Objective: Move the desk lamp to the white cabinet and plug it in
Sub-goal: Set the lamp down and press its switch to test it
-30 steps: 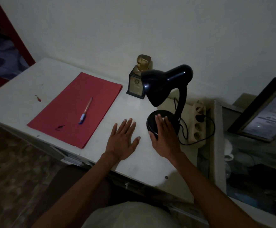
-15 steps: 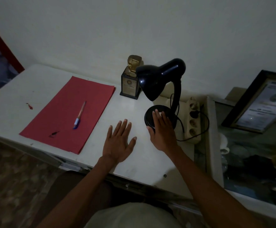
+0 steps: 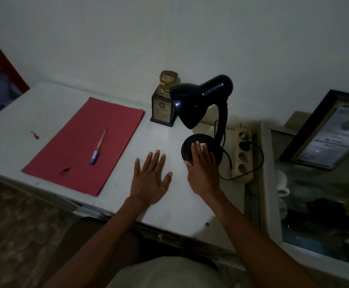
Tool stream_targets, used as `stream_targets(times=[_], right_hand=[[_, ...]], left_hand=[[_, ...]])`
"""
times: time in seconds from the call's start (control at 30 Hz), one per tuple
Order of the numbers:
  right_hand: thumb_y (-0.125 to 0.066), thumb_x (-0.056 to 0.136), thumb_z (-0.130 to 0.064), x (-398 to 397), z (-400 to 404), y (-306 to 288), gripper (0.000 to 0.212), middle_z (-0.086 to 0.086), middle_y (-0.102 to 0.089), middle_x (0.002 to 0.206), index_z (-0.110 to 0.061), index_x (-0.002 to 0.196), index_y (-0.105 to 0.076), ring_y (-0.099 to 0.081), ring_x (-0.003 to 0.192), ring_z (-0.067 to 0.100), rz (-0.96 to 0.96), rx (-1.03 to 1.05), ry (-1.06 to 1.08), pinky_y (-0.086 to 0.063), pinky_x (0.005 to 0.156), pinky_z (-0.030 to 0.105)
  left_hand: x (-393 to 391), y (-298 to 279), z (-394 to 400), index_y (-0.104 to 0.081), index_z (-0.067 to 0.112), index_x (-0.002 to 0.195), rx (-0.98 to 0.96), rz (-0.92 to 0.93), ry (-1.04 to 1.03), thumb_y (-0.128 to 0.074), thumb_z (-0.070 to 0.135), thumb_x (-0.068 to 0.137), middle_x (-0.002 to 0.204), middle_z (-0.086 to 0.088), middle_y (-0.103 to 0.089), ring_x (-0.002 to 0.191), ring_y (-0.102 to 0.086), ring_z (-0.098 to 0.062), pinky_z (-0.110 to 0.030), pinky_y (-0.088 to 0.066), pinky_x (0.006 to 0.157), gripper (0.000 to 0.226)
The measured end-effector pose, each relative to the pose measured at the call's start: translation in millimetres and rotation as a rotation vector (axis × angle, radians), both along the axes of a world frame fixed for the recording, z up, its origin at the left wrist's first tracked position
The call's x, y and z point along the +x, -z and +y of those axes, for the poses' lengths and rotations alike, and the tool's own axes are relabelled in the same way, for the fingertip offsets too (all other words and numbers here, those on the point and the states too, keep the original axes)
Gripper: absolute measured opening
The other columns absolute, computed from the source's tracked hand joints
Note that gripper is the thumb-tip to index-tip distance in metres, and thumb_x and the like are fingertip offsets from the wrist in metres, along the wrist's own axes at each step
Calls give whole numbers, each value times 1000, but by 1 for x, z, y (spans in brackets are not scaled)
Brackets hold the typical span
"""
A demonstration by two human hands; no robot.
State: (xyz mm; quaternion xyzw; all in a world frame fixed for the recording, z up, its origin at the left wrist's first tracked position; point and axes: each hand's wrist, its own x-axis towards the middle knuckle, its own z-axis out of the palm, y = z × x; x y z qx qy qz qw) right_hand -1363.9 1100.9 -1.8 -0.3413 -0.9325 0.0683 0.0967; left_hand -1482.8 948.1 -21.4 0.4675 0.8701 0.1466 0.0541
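The right hand (image 3: 202, 173) is laid flat, fingers together, on the desk lamp (image 3: 202, 113) base near the table (image 3: 169, 213) right edge, while the left hand (image 3: 150, 179) is spread open on bare white surface beside it.

On the cabinet top (image 3: 45, 113) we see a folder (image 3: 82, 146) at left with a pen (image 3: 99, 147) on it. The lamp (image 3: 202, 113) stands right of it, a trophy (image 3: 165, 98) behind, a power strip (image 3: 243, 152) just right, our hands (image 3: 150, 179) in front.
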Motion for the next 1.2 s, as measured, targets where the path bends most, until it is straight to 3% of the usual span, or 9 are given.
stream_targets(times=[0.2,0.27,0.33,0.37,0.47,0.6,1.2], right_hand=[[-48,100,-34,0,-3,-2,65,5,-22,164,-14,156,-22,-15,152,28,7,2,14,-20,122,47],[-52,98,-32,-1,-4,-4,63,6,-26,162,-17,155,-28,-20,151,29,-7,22,22,-23,121,47],[-54,96,-30,-4,-5,-5,61,5,-30,161,-21,153,-33,-24,149,29,-24,39,39,-26,119,48],[-53,96,-31,-4,-6,-6,60,4,-31,161,-22,152,-34,-24,149,29,-30,42,48,-26,118,48],[-49,98,-36,-5,-7,-5,59,6,-32,159,-20,153,-33,-27,148,30,-51,80,50,-28,116,48],[-43,100,-39,-3,-4,-3,59,6,-29,161,-20,155,-30,-24,149,29,-40,72,27,-25,118,46],[-48,99,-38,-3,-9,-1,60,2,-34,159,-15,152,-35,-25,149,25,49,41,72,-24,120,42]], left_hand=[[-1,5,0,-9,25,157,30,11,3,-15,61,98,165,1,-2,153,4,-18,-51,3,123,69],[0,5,0,-27,24,152,57,22,-26,-25,57,97,163,-3,-22,152,-14,-22,-53,-2,123,64],[1,4,1,-47,23,134,106,38,-71,-39,52,91,146,-5,-51,140,-37,-24,-55,-8,121,53],[1,4,2,-48,23,132,117,43,-76,-42,52,90,143,-4,-54,138,-40,-23,-55,-8,120,52],[0,9,3,-35,23,149,96,42,-64,-34,54,93,160,-1,-32,149,-23,-20,-51,2,120,64],[0,11,1,-16,28,155,87,49,-67,-19,61,97,165,7,-13,153,-4,-12,-49,0,123,67],[0,7,-3,-7,32,156,81,18,-61,-17,62,96,166,9,-5,152,1,-9,-50,-3,123,67]])
